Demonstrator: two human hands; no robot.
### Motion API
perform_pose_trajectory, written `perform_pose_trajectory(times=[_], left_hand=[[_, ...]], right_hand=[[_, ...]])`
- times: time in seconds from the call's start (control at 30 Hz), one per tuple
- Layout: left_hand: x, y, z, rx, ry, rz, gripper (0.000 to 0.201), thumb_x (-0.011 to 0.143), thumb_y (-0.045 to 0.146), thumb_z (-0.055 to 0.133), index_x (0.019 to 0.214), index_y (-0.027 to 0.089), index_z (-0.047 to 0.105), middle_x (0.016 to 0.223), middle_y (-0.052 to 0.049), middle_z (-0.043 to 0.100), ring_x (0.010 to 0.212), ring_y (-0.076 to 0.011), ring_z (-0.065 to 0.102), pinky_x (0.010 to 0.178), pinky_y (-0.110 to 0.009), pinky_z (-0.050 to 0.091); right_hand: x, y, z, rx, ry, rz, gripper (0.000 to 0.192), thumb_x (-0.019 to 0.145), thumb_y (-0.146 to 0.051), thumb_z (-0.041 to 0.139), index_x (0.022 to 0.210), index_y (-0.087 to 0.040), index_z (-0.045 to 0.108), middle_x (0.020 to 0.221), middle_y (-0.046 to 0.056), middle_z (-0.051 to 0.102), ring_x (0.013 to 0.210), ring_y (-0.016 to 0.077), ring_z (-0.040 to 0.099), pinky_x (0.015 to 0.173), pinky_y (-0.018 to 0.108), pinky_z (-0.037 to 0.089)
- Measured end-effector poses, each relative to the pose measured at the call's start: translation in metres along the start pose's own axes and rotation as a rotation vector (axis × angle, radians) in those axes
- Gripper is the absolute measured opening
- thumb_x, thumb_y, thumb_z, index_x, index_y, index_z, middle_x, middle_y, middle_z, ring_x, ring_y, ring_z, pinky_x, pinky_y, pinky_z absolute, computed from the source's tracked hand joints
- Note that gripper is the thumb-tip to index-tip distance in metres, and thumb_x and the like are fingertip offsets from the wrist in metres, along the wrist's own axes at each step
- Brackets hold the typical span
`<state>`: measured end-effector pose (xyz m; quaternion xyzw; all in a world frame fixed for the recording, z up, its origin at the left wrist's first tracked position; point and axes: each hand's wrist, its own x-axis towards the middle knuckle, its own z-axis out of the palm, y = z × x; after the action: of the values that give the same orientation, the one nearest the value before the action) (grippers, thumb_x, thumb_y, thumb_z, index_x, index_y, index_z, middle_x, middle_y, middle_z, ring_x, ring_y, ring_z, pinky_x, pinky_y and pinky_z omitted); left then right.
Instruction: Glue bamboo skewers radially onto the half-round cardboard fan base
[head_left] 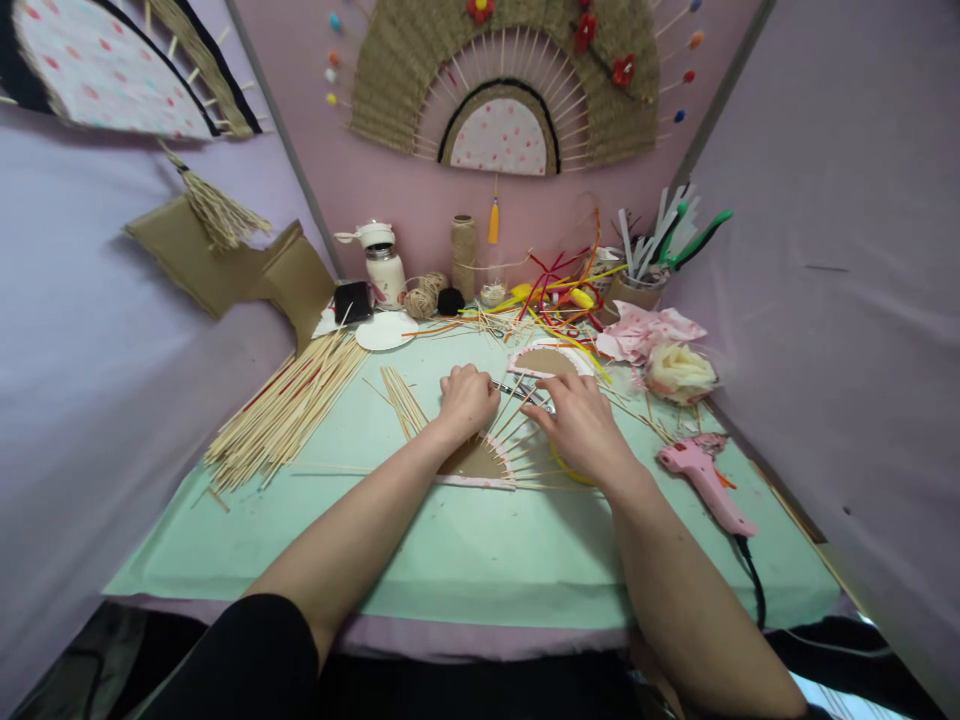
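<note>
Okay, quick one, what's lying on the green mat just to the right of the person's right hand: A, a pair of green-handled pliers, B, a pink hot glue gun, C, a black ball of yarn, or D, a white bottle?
B: the pink hot glue gun with its black cord lies on the pale green mat, just right of the right hand.

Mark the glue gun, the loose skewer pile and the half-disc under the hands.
glue gun (705,480): head view, on its pink body.
skewer pile (289,410): head view, middle of the bundle.
cardboard half-disc (474,462): head view, brown face.
</note>
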<state>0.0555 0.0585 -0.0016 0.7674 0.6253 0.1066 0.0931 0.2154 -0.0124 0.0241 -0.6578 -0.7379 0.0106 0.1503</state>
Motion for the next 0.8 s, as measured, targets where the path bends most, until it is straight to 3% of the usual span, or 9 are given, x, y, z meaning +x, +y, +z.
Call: perform_pose_trajectory(times=[0.8], left_hand=[[0.0023,0.0002,0.0054,0.073,-0.01,0.011,0.026,0.087,0.025,0.048,0.088,0.02,0.073,0.105,-0.014,0.065,0.109,-0.0319,0.053,0.089,-0.045,0.041]], right_hand=[[-0.0002,0.0026,-0.0033,0.019,-0.002,0.012,0.035,0.096,-0.043,0.054,0.118,-0.018,0.065,0.121,0.015,0.064,0.115,0.0339,0.052,0.087,0.041,0.041]])
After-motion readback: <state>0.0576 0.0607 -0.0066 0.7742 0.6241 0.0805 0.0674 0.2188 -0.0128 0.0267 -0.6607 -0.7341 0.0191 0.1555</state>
